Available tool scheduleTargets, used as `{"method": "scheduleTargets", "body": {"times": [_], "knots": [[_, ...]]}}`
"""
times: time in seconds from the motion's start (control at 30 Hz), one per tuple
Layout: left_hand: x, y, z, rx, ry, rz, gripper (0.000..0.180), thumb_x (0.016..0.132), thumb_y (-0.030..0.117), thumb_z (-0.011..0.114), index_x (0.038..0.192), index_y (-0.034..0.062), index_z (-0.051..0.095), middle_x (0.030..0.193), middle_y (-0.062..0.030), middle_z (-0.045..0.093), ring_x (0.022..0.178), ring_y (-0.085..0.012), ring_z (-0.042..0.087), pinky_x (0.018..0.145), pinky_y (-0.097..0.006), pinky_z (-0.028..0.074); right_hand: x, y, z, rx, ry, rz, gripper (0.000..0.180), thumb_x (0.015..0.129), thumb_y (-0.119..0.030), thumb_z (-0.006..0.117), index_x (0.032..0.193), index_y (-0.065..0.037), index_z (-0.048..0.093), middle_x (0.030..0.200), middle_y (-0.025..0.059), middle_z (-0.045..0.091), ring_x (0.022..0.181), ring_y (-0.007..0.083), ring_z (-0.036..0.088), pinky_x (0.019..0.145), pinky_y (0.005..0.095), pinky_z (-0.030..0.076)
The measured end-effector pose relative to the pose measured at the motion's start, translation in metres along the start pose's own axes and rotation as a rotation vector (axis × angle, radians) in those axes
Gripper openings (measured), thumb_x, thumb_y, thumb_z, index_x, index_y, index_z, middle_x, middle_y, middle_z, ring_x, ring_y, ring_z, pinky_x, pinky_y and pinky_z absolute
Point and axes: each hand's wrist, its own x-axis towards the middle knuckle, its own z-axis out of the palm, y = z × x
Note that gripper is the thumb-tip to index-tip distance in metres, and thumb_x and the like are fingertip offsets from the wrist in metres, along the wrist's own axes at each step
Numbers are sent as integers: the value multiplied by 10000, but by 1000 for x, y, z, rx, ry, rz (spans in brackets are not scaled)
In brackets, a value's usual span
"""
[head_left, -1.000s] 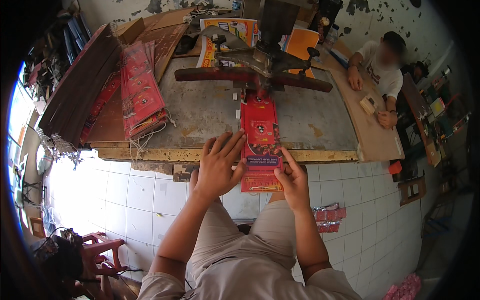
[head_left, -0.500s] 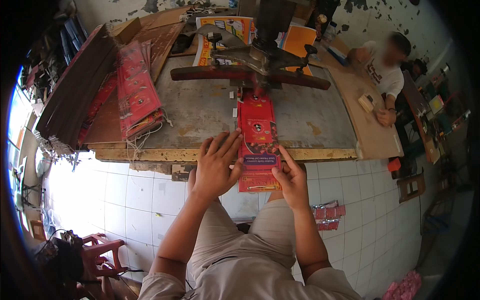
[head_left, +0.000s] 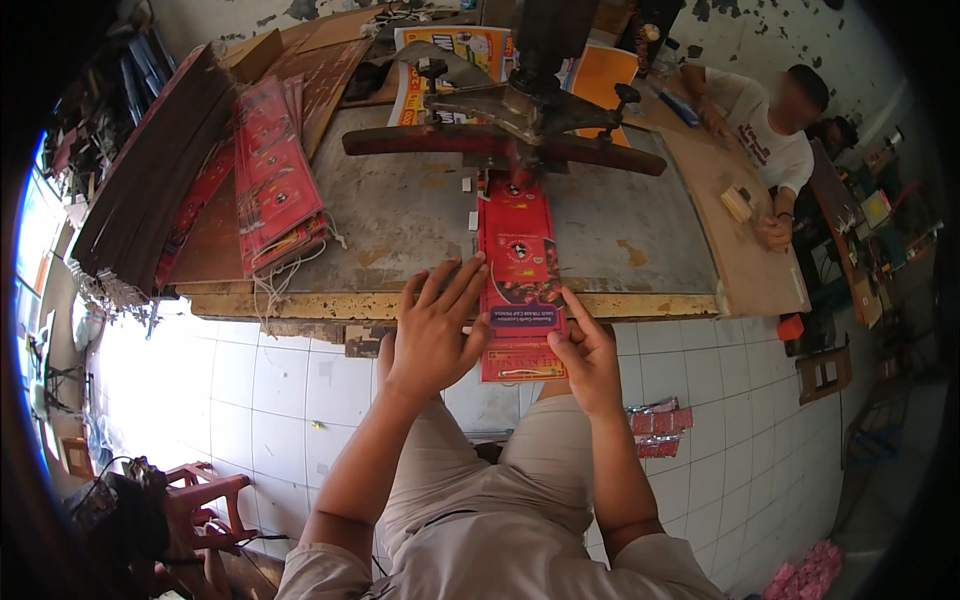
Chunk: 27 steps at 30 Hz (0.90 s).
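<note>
A long red printed strip (head_left: pixel 520 262) lies lengthwise under the black metal press (head_left: pixel 520 110), its near end overhanging the table's front edge. White string shows at that overhanging end. My left hand (head_left: pixel 432 325) rests flat against the strip's left edge, fingers stretched and slightly apart. At the opposite edge my right hand (head_left: pixel 588 360) grips the strip, thumb near its top face and index finger along the side; the other fingers are partly hidden. The strip's far end is hidden beneath the press.
Stacked red printed strips (head_left: pixel 275 180) with loose strings lie left on the worktable (head_left: pixel 640 240), beside a tall dark bundle (head_left: pixel 150 180). Across to the right, another person sits at a wooden board (head_left: pixel 745 265) holding a small wooden block (head_left: pixel 738 204). A red stool (head_left: pixel 215 490) stands lower left.
My hands and the strip stay nearly in place, shifted only slightly in view. At the right, the other person has leaned a little and moved their arms.
</note>
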Motion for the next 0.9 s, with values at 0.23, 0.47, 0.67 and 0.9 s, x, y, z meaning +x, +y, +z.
{"method": "scheduleTargets", "body": {"times": [0.23, 0.47, 0.67, 0.9], "knots": [[0, 0, 0, -2, -1, -5, 609, 993, 239, 671, 1576, 65, 641, 1690, -68, 607, 1526, -338, 552, 1275, -564, 366, -2, -12, -7, 27, -63, 15, 598, 1150, -175, 703, 1692, -11, 509, 1083, 56, 787, 850, 64, 713, 764, 258, 571], [-2, -2, -7, 6, -31, -20, 618, 1001, 267, 675, 1584, 65, 625, 1728, -69, 562, 1538, -347, 536, 1266, -580, 371, 91, -21, -201, -724, 587, -170, 451, 1155, -356, 693, 1458, -23, 712, 991, 77, 778, 940, 210, 781, 886, 389, 630], [4, -2, -7, 9, -56, 21, 632, 996, 295, 662, 1581, 60, 615, 1728, -62, 557, 1507, -353, 541, 1241, -594, 382, 192, 3, -370, -1595, 525, -327, 536, 1158, -266, 651, 1614, -1, 556, 1655, 244, 540, 1524, 466, 524, 1236, 543, 462], [3, 0, -2, 9, -39, 30, 636, 980, 266, 662, 1586, 77, 618, 1716, -57, 573, 1504, -364, 541, 1238, -598, 376, 220, 25, -433, -1579, 530, -244, 536, 1139, -201, 663, 1639, -58, 533, 1660, 277, 513, 1534, 486, 503, 1259, 540, 454]]}}
